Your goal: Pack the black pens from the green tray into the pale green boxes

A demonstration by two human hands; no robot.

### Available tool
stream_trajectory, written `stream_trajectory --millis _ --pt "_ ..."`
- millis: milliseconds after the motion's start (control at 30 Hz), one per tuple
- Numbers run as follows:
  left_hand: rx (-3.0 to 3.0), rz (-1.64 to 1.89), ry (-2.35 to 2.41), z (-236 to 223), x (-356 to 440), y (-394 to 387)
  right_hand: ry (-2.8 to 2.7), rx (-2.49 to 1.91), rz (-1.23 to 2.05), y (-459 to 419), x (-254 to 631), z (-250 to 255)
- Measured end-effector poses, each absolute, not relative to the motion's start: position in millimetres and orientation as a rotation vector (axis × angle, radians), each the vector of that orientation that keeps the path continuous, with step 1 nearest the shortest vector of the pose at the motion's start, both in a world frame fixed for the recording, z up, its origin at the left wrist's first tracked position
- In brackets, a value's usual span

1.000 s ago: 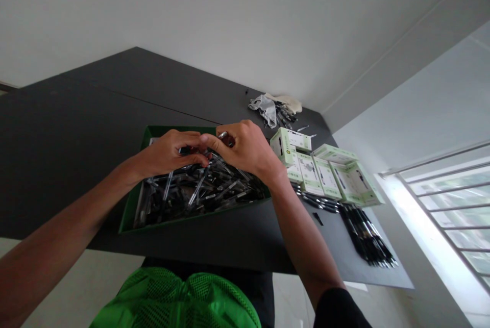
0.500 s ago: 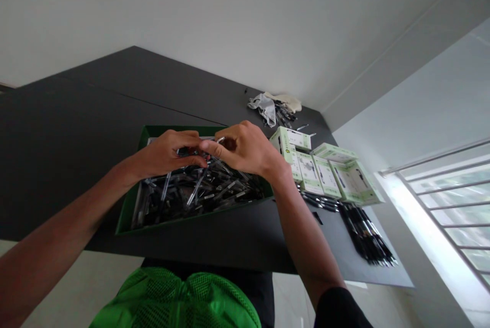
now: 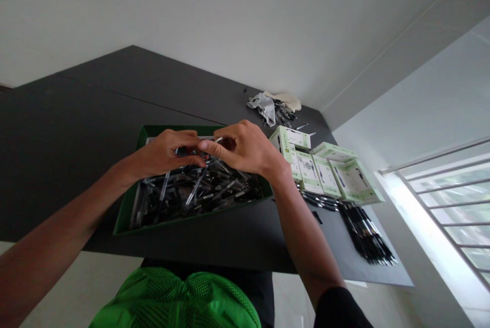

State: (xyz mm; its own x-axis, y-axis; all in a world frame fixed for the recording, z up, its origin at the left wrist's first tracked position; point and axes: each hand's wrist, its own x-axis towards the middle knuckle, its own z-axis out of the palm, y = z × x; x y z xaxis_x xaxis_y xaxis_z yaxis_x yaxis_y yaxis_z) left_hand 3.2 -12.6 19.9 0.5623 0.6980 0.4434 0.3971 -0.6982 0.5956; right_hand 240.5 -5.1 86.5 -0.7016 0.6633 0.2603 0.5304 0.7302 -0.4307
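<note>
Over a green box (image 3: pixel 126 210) full of loose pens (image 3: pixel 225 185), my two hands meet at the thumbs and fingertips. My left hand (image 3: pixel 166 153) is closed with fingers and thumb curved, a dark and reddish bit showing between them. My right hand (image 3: pixel 247 149) is closed with its thumb pressed against the left fingers, a shiny pen part showing above the thumb. Fingers hide most of what is held; it looks like a pen. Black and clear pens lie jumbled in the box below, some of them leaning under the left hand.
To the right stand open light-green pen cartons (image 3: pixel 321 172). A row of black pens (image 3: pixel 367 233) lies near the table's right end. Behind are a grey-white cloth or glove (image 3: pixel 264 106) and more pens (image 3: pixel 283 114). The dark table (image 3: pixel 76 114) meets the wall at the back.
Almost nothing differs. Both hands stay together over the box in nearly the same pose; the view has shifted very slightly.
</note>
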Motion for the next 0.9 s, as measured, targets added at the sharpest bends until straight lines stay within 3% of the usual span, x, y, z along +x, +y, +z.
stream_trajectory --millis 167,400,667,900 --pt "2.368 0.939 0.896 22.9 4.5 -14.7 -2.569 -0.773 0.458 -4.1 243.2 88.6" --pt "2.383 0.909 0.909 18.5 1.9 -12.1 -2.544 -0.992 0.441 -5.0 236.1 84.5" --pt "2.374 0.966 0.875 22.4 4.0 -14.5 -2.546 -0.758 0.423 -5.6 239.1 86.2" --pt "2.369 0.957 0.917 22.0 3.9 -14.9 -2.502 -0.986 0.346 -7.3 229.1 80.2"
